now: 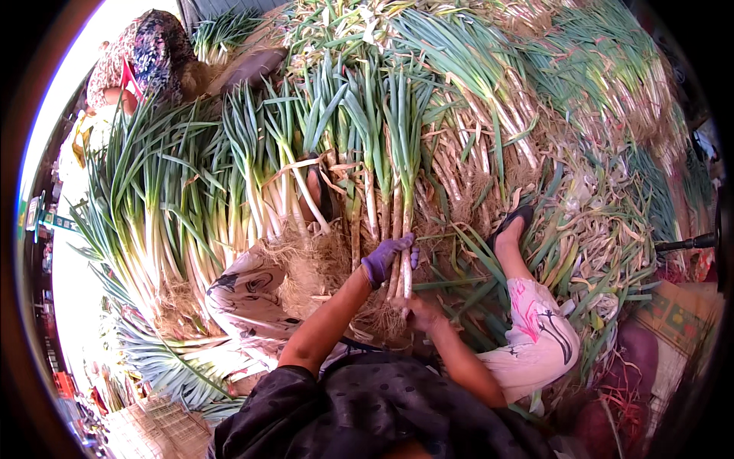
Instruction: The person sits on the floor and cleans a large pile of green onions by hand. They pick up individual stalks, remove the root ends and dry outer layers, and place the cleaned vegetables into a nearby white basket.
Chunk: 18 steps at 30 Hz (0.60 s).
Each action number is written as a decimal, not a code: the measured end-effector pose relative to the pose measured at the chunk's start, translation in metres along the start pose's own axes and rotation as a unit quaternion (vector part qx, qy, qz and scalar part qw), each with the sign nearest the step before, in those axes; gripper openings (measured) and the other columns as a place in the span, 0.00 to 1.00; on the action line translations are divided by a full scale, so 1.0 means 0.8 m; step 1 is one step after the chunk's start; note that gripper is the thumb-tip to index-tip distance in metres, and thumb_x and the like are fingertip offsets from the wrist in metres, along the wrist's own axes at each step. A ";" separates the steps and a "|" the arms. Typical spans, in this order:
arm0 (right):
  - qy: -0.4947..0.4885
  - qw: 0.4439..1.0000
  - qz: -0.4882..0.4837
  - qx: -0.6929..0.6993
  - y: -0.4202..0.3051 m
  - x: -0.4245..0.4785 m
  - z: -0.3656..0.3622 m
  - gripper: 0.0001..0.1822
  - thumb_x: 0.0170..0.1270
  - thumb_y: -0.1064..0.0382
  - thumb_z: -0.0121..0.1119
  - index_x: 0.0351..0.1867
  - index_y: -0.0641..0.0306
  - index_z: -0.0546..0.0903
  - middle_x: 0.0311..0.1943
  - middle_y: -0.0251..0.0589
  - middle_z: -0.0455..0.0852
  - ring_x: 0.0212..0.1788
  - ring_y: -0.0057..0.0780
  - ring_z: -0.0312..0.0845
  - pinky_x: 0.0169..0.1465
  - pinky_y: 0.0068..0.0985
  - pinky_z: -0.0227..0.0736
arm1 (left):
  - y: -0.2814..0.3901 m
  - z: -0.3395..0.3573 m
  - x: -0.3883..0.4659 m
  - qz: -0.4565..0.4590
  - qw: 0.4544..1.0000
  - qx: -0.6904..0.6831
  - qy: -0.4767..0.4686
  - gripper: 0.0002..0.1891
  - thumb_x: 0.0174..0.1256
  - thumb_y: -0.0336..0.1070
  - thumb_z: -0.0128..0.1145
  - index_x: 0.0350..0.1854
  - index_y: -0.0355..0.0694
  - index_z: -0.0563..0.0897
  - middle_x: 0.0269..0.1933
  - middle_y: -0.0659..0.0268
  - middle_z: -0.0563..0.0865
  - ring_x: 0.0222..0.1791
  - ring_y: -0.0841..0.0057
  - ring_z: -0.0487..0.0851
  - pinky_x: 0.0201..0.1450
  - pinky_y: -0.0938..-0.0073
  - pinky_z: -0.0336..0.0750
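Observation:
In a purple glove, my left hand (389,261) grips a few long green onions (395,221) around their pale lower stalks. Their green leaves (403,115) point away from me. Bare and slightly blurred, my right hand (423,313) pinches the bottom of one stalk, just above the tangled brown roots (385,318). Cleaned-looking onions with white stalks (287,201) lean in a row to the left of the held ones. Just right of them lie onions with dry brown skins (453,166).
Peeled leaves and husks (596,229) cover the ground at right. More onion bundles (625,86) lie at far right. Another person (149,57) bends at upper left. Red ties (622,384) lie at lower right, near a cardboard box (674,315). Flattened cardboard (155,427) sits at lower left.

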State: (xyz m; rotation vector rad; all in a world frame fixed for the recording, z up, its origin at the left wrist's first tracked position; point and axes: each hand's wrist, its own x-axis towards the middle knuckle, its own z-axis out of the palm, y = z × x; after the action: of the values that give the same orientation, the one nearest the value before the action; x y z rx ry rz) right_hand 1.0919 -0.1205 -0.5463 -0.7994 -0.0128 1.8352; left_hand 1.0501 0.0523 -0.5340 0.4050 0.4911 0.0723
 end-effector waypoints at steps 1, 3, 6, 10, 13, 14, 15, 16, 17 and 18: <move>0.037 0.999 0.038 0.004 -0.004 -0.025 0.057 0.17 0.60 0.63 0.60 0.50 0.63 0.75 0.31 0.34 0.82 0.27 0.22 0.78 0.33 0.21 0.77 | 0.014 -0.018 -0.018 0.033 0.999 0.004 -0.019 0.10 0.64 0.33 0.49 0.46 0.41 0.73 0.32 0.63 0.80 0.29 0.71 0.81 0.33 0.70 0.80; -0.117 0.963 0.157 -0.183 0.013 -0.007 0.027 0.18 0.60 0.62 0.62 0.50 0.62 0.75 0.29 0.31 0.80 0.23 0.16 0.72 0.29 0.17 0.72 | 0.069 0.032 -0.080 0.036 0.992 0.087 0.081 0.07 0.64 0.33 0.51 0.43 0.42 0.73 0.26 0.69 0.76 0.23 0.79 0.77 0.25 0.78 0.75; -0.008 0.946 0.172 -0.274 0.026 -0.002 0.002 0.10 0.63 0.61 0.59 0.44 0.59 0.76 0.21 0.25 0.71 0.14 0.09 0.57 0.15 0.14 0.50 | 0.137 0.059 -0.243 0.110 0.959 0.221 0.140 0.10 0.63 0.33 0.54 0.44 0.39 0.73 0.26 0.71 0.75 0.21 0.83 0.74 0.24 0.82 0.73; 0.200 0.931 0.004 -0.305 0.012 0.019 -0.069 0.05 0.65 0.62 0.55 0.36 0.59 0.76 0.17 0.26 0.70 0.11 0.10 0.54 0.13 0.13 0.46 | 0.126 0.082 -0.470 0.239 0.894 0.218 0.309 0.15 0.58 0.30 0.59 0.47 0.33 0.73 0.26 0.68 0.78 0.18 0.82 0.76 0.21 0.82 0.72; 0.216 0.897 0.052 -0.381 0.026 0.033 -0.091 0.06 0.64 0.61 0.56 0.36 0.60 0.77 0.16 0.27 0.71 0.10 0.12 0.56 0.13 0.15 0.48 | 0.046 0.082 -0.597 0.330 0.751 0.177 0.544 0.13 0.59 0.29 0.59 0.45 0.34 0.73 0.24 0.69 0.77 0.17 0.82 0.75 0.21 0.82 0.71; 0.220 0.894 0.064 -0.385 0.027 0.032 -0.086 0.06 0.64 0.61 0.56 0.36 0.60 0.77 0.16 0.27 0.71 0.10 0.12 0.57 0.13 0.15 0.49 | 0.026 0.067 -0.619 0.373 0.697 0.165 0.589 0.12 0.60 0.28 0.60 0.44 0.34 0.74 0.24 0.69 0.77 0.17 0.82 0.75 0.20 0.82 0.71; 0.202 0.878 0.085 -0.425 0.031 0.035 -0.085 0.06 0.64 0.61 0.56 0.35 0.61 0.78 0.17 0.27 0.72 0.10 0.13 0.58 0.13 0.15 0.50 | 0.006 0.049 -0.636 0.408 0.634 0.151 0.639 0.12 0.60 0.29 0.61 0.44 0.35 0.73 0.25 0.70 0.76 0.18 0.84 0.74 0.20 0.82 0.70; 0.184 0.861 0.105 -0.462 0.040 0.040 -0.086 0.06 0.64 0.61 0.56 0.35 0.61 0.78 0.17 0.28 0.72 0.11 0.14 0.60 0.14 0.16 0.51 | -0.017 0.025 -0.652 0.437 0.566 0.138 0.685 0.13 0.60 0.29 0.61 0.44 0.36 0.73 0.26 0.71 0.76 0.18 0.85 0.73 0.20 0.83 0.69; 0.168 0.843 0.122 -0.496 0.045 0.042 -0.088 0.06 0.64 0.61 0.56 0.35 0.61 0.78 0.17 0.28 0.73 0.11 0.14 0.61 0.14 0.16 0.52 | -0.043 -0.007 -0.670 0.467 0.518 0.130 0.705 0.12 0.61 0.28 0.61 0.44 0.36 0.73 0.26 0.72 0.76 0.18 0.85 0.73 0.20 0.83 0.69; 0.127 0.820 0.106 -0.548 0.050 0.044 -0.091 0.07 0.64 0.61 0.56 0.35 0.62 0.79 0.17 0.29 0.74 0.12 0.15 0.62 0.15 0.16 0.54 | -0.072 -0.044 -0.688 0.495 0.467 0.122 0.722 0.12 0.61 0.28 0.61 0.44 0.37 0.73 0.25 0.72 0.75 0.18 0.86 0.72 0.20 0.83 0.68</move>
State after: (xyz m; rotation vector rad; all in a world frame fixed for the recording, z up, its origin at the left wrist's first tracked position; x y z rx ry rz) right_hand 1.0899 -0.1336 -0.6354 -1.8958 -0.9154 1.8247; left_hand 0.5468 -0.0783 -0.3404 0.8341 1.9407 1.6556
